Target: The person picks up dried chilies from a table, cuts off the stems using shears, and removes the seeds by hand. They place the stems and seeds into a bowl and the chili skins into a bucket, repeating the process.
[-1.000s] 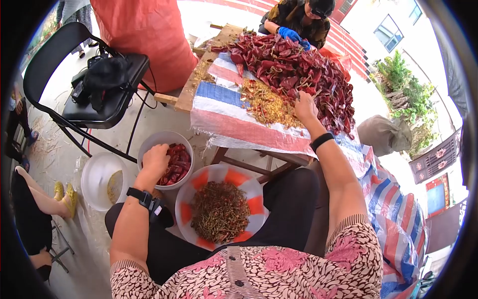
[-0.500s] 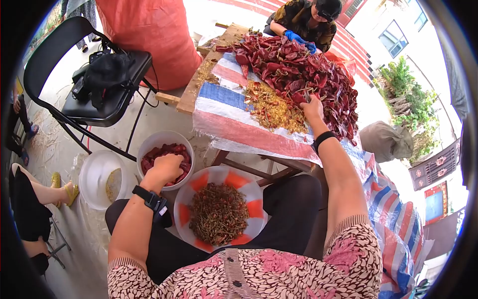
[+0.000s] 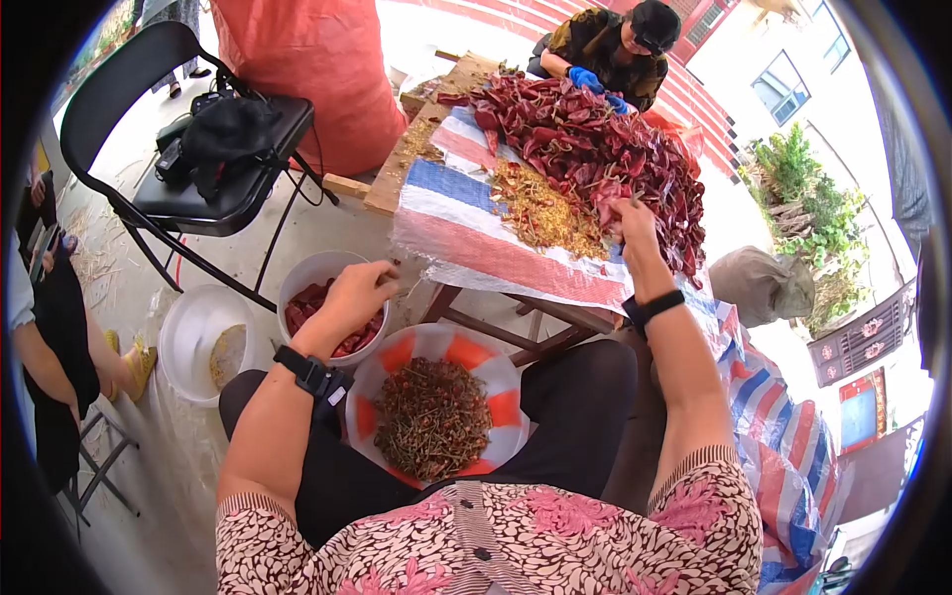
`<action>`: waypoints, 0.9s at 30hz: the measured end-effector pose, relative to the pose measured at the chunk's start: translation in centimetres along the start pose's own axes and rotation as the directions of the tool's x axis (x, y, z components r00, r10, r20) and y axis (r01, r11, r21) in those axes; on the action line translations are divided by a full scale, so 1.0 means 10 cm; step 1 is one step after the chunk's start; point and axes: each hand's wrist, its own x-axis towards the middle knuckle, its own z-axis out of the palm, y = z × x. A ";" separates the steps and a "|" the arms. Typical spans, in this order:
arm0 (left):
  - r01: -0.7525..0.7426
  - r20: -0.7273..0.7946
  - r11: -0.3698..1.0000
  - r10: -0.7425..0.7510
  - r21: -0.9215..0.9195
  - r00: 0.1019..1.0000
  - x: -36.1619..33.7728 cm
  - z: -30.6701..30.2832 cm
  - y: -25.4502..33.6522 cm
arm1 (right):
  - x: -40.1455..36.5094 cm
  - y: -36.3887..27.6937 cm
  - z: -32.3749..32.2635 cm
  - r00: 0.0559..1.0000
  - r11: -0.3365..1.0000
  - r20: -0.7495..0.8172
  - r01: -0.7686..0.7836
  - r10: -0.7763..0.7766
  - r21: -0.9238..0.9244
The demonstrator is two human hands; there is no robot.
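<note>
My right hand [image 3: 638, 226] pinches a dried red chili pepper [image 3: 612, 204] at the front edge of a big heap of dried red chilies [image 3: 585, 129] on the table. Over the right rim of a white bucket [image 3: 309, 266], my left hand [image 3: 359, 295] is raised with bent fingers drawn together; whatever they hold is too small to make out. Red chili pieces [image 3: 355, 339] lie inside that bucket, partly covered by my forearm. Between my legs sits an orange-and-white basin [image 3: 508, 405] full of chili stems [image 3: 432, 416]. Yellow seeds [image 3: 545, 213] are spread beside the heap.
Striped woven sheeting [image 3: 466, 233] covers the table. A person with blue gloves [image 3: 587, 79] sits across from me at the heap. To the left stand a black folding chair [image 3: 223, 198], a large red sack [image 3: 302, 79] and a white tub [image 3: 188, 347]. Another person's arm and legs show at far left.
My left hand has risen out of the bucket and shifted right, over its rim. My right hand stays by the heap, slightly lower, with a chili now visible at its fingertips.
</note>
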 end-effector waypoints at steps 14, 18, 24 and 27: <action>0.048 0.145 0.436 0.190 -0.898 0.971 -0.10 0.33 0.43 | -2.67 -0.21 1.67 0.885 0.840 0.461 -0.300 0.068 0.453; 0.044 0.150 0.485 0.181 -0.874 0.972 -0.16 0.22 0.37 | -2.69 -0.24 1.57 0.886 0.959 0.453 -0.207 0.099 0.195; 0.055 0.180 0.528 0.188 -0.847 0.966 -0.23 0.18 0.31 | -2.70 -0.39 1.39 0.900 0.993 0.429 0.111 -0.082 -0.045; 0.027 0.182 0.570 0.217 -0.821 0.959 -0.25 0.18 0.32 | -2.71 -0.37 1.42 0.897 0.972 0.412 0.218 -0.162 -0.092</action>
